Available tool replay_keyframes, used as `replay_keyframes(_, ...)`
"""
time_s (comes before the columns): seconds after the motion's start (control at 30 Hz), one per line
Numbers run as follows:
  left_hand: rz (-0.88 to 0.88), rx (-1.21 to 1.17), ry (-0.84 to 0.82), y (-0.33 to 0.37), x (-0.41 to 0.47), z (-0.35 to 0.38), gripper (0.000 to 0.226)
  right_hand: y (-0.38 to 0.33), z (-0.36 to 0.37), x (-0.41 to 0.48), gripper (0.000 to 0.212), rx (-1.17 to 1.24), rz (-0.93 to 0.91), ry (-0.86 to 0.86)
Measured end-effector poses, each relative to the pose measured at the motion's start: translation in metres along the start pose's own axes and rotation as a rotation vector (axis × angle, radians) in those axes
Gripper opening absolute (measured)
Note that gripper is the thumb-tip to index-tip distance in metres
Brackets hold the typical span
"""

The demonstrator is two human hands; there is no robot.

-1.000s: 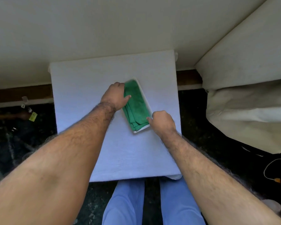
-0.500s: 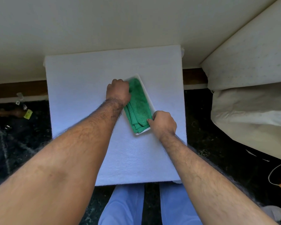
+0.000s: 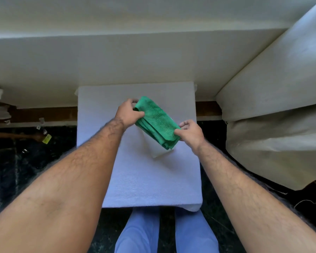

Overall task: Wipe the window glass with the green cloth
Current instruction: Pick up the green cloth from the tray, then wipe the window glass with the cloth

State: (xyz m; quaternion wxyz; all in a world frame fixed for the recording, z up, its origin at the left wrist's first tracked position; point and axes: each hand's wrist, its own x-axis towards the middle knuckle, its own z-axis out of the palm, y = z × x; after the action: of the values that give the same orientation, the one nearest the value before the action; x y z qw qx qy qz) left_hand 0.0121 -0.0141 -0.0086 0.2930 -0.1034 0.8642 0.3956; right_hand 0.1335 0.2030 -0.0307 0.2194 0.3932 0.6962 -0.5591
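A white-covered worktop [image 3: 150,179] juts from the cream wall [image 3: 135,61], bare across its near half, with dark floor [image 3: 26,161] open along both side edges. Over its far half, the folded green cloth [image 3: 157,121] is lifted clear. The left hand [image 3: 129,113] pinches its far-left end; the right hand [image 3: 189,133] pinches its near-right edge.

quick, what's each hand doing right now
Left hand: closed on the far end of the folded green cloth.
Right hand: pinching the cloth's near end between thumb and fingers.
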Motion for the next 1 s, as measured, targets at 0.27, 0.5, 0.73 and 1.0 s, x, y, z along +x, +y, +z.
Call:
replay_keyframes(0.27,0.131,-0.176,-0.093,0.091,-0.062,-0.073,0.027,-0.106,-0.066,-0.071,0.023,-0.074,-0.188,0.018)
replay_keyframes(0.5,0.223,-0.363,-0.097,0.196,-0.113,-0.144,0.043,-0.210,-0.124,-0.143,0.023,0.101,-0.379,0.099)
replay_keyframes(0.73,0.379,-0.411,-0.082,0.296,-0.169,-0.215,0.051,-0.314,-0.179,-0.220,0.033,0.107,-0.549,0.107)
replay_keyframes(1.0,0.614,-0.547,-0.034,0.408,-0.232,-0.286,0.032,-0.419,-0.234,-0.300,0.038,0.113,-0.763,0.203)
